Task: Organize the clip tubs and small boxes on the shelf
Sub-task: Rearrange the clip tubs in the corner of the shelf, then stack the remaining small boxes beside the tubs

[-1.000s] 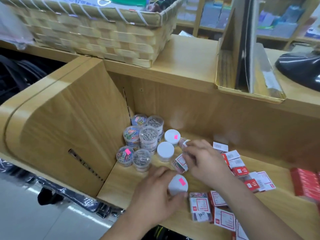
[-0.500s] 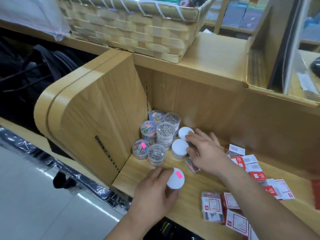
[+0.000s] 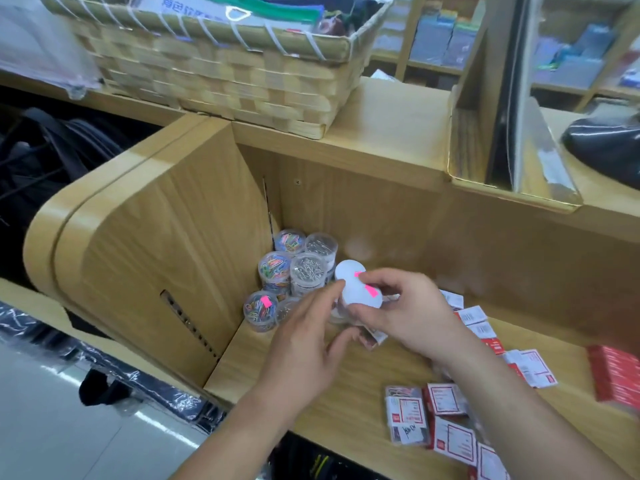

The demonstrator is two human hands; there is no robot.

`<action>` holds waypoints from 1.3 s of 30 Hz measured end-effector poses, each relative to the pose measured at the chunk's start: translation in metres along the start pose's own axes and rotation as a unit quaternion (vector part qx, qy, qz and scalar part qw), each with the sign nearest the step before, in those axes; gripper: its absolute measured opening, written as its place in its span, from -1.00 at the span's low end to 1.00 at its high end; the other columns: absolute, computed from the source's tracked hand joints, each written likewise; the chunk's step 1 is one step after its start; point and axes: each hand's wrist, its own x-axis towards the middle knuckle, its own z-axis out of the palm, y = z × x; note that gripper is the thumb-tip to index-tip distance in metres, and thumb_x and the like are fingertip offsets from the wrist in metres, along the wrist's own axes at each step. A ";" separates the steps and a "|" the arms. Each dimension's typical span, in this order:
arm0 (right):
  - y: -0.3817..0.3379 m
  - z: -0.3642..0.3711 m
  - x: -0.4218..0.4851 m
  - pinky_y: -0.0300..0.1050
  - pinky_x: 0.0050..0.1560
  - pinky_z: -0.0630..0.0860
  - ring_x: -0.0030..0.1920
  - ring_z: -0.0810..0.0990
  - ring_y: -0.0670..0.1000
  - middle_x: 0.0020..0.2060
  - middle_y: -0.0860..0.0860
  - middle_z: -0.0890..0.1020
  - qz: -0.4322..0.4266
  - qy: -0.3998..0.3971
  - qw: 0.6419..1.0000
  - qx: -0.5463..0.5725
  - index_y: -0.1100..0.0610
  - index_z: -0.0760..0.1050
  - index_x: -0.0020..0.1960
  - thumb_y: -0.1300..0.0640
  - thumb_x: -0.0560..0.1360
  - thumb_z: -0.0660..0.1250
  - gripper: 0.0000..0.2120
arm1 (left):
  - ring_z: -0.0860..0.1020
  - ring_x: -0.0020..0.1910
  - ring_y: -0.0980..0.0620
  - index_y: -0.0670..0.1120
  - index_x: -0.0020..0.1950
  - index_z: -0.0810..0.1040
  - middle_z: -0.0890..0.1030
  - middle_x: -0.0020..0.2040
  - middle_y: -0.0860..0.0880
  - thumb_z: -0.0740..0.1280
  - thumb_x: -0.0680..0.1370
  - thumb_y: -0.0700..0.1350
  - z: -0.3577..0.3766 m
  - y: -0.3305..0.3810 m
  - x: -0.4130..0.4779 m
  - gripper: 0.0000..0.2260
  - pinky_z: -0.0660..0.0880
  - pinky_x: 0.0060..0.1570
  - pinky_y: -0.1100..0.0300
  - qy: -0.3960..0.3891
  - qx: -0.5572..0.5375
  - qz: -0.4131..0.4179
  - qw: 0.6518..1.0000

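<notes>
The fingers point(image 3: 379, 280) of the right hand point(image 3: 408, 313) were curled round a white-lidded tub point(image 3: 362, 296), index over the top and thumb at its near edge, gripping it just above the shelf. The fingers point(image 3: 327, 294) of the left hand point(image 3: 304, 348) reached forward nearly straight and slightly spread. Their tips touched the tub's left side, and the thumb stood apart below.

The wooden shelf point(image 3: 311, 386) ran across the lower half of the view, closed on its left by a curved side panel point(image 3: 166, 244). On the ledge point(image 3: 388, 126) above stood a woven basket point(image 3: 221, 84) holding papers.

In the shelf's back left corner, against the panel, clear clip tubs point(image 3: 304, 271) stood clustered, some with coloured clips and some with silver ones. The gripped tub was just to the right of this cluster, with a second white lid point(image 3: 346, 271) directly behind it.

A red pack point(image 3: 613, 375) lay at the far right of the shelf. Red-and-white small boxes point(image 3: 446, 398) lay scattered to the right of the hands and along the front edge, several overlapping. One more box point(image 3: 375, 337) showed under the right palm, but it was unclear whether it was held or lying there.

Pink stickers point(image 3: 266, 301) marked a front clear tub and both white lids.
</notes>
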 end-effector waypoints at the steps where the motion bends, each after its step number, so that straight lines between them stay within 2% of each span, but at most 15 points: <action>1: 0.002 -0.001 0.006 -0.32 -0.27 0.57 -0.25 0.68 -0.10 -0.12 -0.11 0.72 -0.010 0.034 0.999 -0.039 -0.02 0.64 0.10 0.03 0.34 0.58 -0.65 | 0.48 0.22 0.23 0.02 0.50 0.40 0.52 0.23 0.17 0.47 0.55 -0.07 0.001 -0.002 -0.001 -0.46 0.45 0.19 0.30 -0.006 -0.008 -0.002 1.000; 3: 0.004 -0.002 0.022 -0.18 -0.07 0.61 -0.14 0.67 -0.14 -0.12 -0.13 0.71 -0.025 0.090 0.992 -0.084 -0.02 0.66 0.10 -0.04 0.33 0.55 -0.64 | 0.53 0.21 0.13 0.02 0.47 0.42 0.53 0.24 0.12 0.41 0.57 -0.08 0.002 -0.008 -0.005 -0.53 0.51 0.15 0.22 -0.010 -0.001 -0.001 1.000; 5: 0.005 0.004 0.039 -0.13 0.05 0.57 -0.05 0.64 -0.07 -0.08 -0.10 0.70 -0.036 0.110 0.987 -0.115 0.00 0.65 0.13 -0.02 0.36 0.53 -0.64 | 0.58 0.12 0.03 0.01 0.36 0.49 0.56 0.18 0.09 0.41 0.54 -0.09 0.003 -0.018 -0.011 -0.62 0.56 0.07 0.10 -0.008 0.019 0.004 1.000; 9: 0.016 0.022 0.067 -0.16 0.05 0.52 0.01 0.62 -0.02 -0.04 -0.03 0.69 -0.021 0.088 0.989 -0.117 0.01 0.65 0.14 0.00 0.38 0.52 -0.66 | 0.58 0.14 0.05 0.00 0.29 0.55 0.57 0.18 0.11 0.38 0.54 -0.04 0.006 -0.028 -0.022 -0.68 0.57 0.06 0.05 -0.038 0.029 0.002 0.999; 12: 0.030 0.036 0.071 -0.22 0.05 0.44 -0.07 0.55 -0.03 -0.02 0.06 0.60 -0.019 0.112 0.985 -0.132 0.02 0.66 0.16 0.00 0.38 0.55 -0.63 | 0.57 0.17 0.06 -0.03 0.28 0.57 0.56 0.19 0.10 0.36 0.55 -0.01 0.006 -0.031 -0.028 -0.68 0.56 0.08 0.07 -0.050 0.028 -0.003 0.998; 14: 0.036 0.037 0.069 -0.20 0.09 0.46 -0.11 0.52 -0.07 -0.02 0.05 0.54 -0.011 0.135 0.984 -0.120 0.02 0.67 0.16 0.00 0.39 0.56 -0.64 | 0.57 0.16 0.07 -0.04 0.28 0.58 0.56 0.18 0.10 0.37 0.55 -0.01 0.005 -0.035 -0.029 -0.69 0.56 0.08 0.09 -0.054 0.026 -0.012 0.998; 18: 0.041 0.021 0.061 -0.16 -0.03 0.49 -0.09 0.58 -0.04 -0.07 -0.03 0.67 -0.025 0.151 0.978 -0.139 -0.04 0.69 0.10 -0.11 0.42 0.51 -0.71 | 0.58 0.14 0.07 -0.04 0.26 0.59 0.57 0.17 0.10 0.37 0.54 0.00 0.009 -0.034 -0.031 -0.69 0.57 0.06 0.09 -0.060 0.027 -0.015 0.998; 20: 0.040 0.003 0.048 -0.16 0.02 0.52 -0.05 0.62 -0.04 -0.05 -0.08 0.71 -0.035 0.180 0.973 -0.140 -0.03 0.69 0.08 -0.10 0.46 0.48 -0.76 | 0.59 0.12 0.05 -0.03 0.22 0.60 0.57 0.15 0.10 0.36 0.53 0.00 0.013 -0.029 -0.028 -0.71 0.58 0.04 0.09 -0.061 0.022 -0.008 0.998; 22: 0.039 -0.015 0.028 -0.22 0.04 0.50 -0.05 0.62 -0.10 -0.04 -0.12 0.71 -0.037 0.175 0.977 -0.119 0.01 0.71 0.05 0.00 0.48 0.48 -0.82 | 0.59 0.10 0.04 0.00 0.17 0.61 0.58 0.13 0.11 0.37 0.51 -0.02 0.021 -0.021 -0.023 -0.75 0.57 0.04 0.09 -0.068 0.016 0.010 0.998; 24: 0.040 -0.031 0.004 -0.28 -0.04 0.52 -0.11 0.64 -0.15 -0.11 -0.18 0.71 -0.019 0.159 0.983 -0.095 -0.01 0.71 -0.03 0.05 0.47 0.50 -0.91 | 0.59 0.09 0.06 0.04 0.15 0.61 0.58 0.13 0.14 0.39 0.50 -0.04 0.032 -0.011 -0.017 -0.77 0.56 0.05 0.09 -0.085 0.007 0.031 0.996; 26: 0.050 -0.049 -0.024 -0.29 -0.10 0.52 -0.16 0.63 -0.18 -0.19 -0.19 0.71 0.014 0.182 0.981 -0.071 -0.06 0.70 -0.11 0.07 0.47 0.51 -0.96 | 0.60 0.09 0.08 0.04 0.14 0.61 0.58 0.11 0.16 0.39 0.50 -0.02 0.043 -0.001 -0.011 -0.78 0.57 0.03 0.09 -0.098 -0.003 0.045 0.994; 31: 0.085 -0.087 -0.104 -0.23 -0.22 0.55 -0.28 0.62 -0.22 -0.29 -0.25 0.66 0.083 0.259 0.959 -0.079 -0.07 0.64 -0.13 0.15 0.47 0.49 -0.89 | 0.60 0.03 0.13 0.00 0.11 0.64 0.58 0.04 0.15 0.40 0.52 0.08 0.064 0.022 -0.015 -0.76 0.58 -0.01 0.19 -0.136 -0.054 0.080 0.986; 34: 0.105 -0.083 -0.137 -0.38 -0.27 0.47 -0.22 0.59 -0.18 -0.23 -0.18 0.68 0.108 0.256 0.959 -0.060 -0.02 0.64 -0.14 0.21 0.45 0.52 -0.86 | 0.58 0.09 0.09 0.07 0.15 0.59 0.56 0.10 0.13 0.45 0.50 0.08 0.075 0.038 -0.021 -0.74 0.60 0.01 0.16 -0.159 -0.071 0.115 0.978; 37: 0.118 -0.067 -0.150 -0.43 -0.24 0.43 -0.13 0.59 -0.20 -0.16 -0.17 0.66 0.083 0.248 0.964 -0.052 -0.16 0.60 -0.18 0.29 0.45 0.50 -0.67 | 0.49 0.26 -0.04 0.05 0.28 0.58 0.54 0.28 0.08 0.49 0.46 -0.07 0.092 0.062 -0.001 -0.62 0.53 0.19 0.04 -0.163 0.059 0.237 0.956; 39: 0.127 -0.060 -0.155 -0.45 -0.16 0.42 -0.08 0.59 -0.25 -0.12 -0.22 0.63 0.066 0.240 0.966 -0.065 -0.19 0.59 -0.17 0.32 0.44 0.47 -0.63 | 0.40 0.38 -0.07 0.07 0.33 0.55 0.52 0.34 0.09 0.47 0.46 -0.08 0.104 0.077 0.020 -0.57 0.40 0.29 0.00 -0.221 0.130 0.288 0.923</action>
